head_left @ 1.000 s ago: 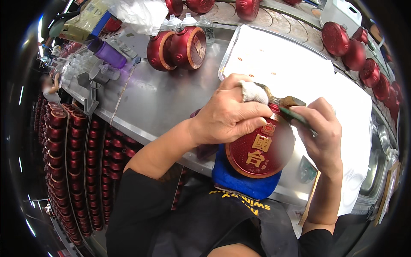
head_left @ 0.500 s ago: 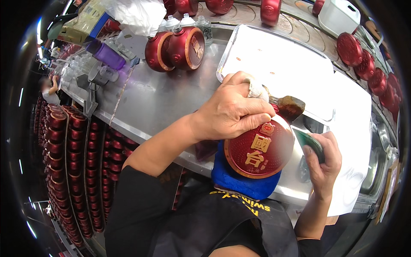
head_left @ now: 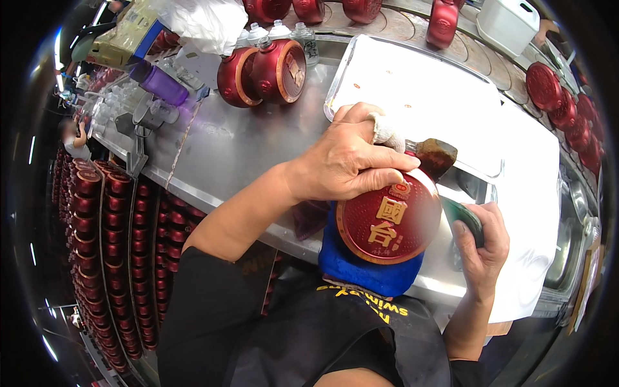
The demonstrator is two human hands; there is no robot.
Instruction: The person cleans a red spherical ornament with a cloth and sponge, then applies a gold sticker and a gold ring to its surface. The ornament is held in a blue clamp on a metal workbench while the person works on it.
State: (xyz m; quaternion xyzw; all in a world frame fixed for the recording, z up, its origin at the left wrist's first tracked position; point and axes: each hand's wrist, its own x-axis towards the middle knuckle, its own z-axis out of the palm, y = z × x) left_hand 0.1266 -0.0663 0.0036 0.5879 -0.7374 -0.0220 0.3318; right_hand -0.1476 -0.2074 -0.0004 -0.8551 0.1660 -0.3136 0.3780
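A round red drum-shaped bottle (head_left: 387,226) with a gold rim and raised gold characters lies face up and tilted on a blue cloth pad (head_left: 335,255) at the table's near edge. Closed on its far rim, my left hand (head_left: 348,158) pinches with thumb and forefinger; a white cloth (head_left: 387,131) is tucked at the fingers. My right hand (head_left: 485,242) is closed round a dark green rounded tool (head_left: 465,216), just beside the bottle's right edge; its kind is unclear. Past the left fingertips lies a brown, wide-headed brush (head_left: 437,157).
Two red drum-shaped bottles (head_left: 278,71) stand on the metal table (head_left: 232,151) at far left, near clear bottles (head_left: 304,42) and a purple bottle (head_left: 160,84). A white-lined tray (head_left: 412,77) lies beyond my hands. Red bottles ride a curved conveyor (head_left: 396,22) behind. Racks of red bottles (head_left: 87,238) fill the left.
Red bottles on the conveyor have shifted to the right. The held bottle and both my hands have moved only slightly; both grips look the same.
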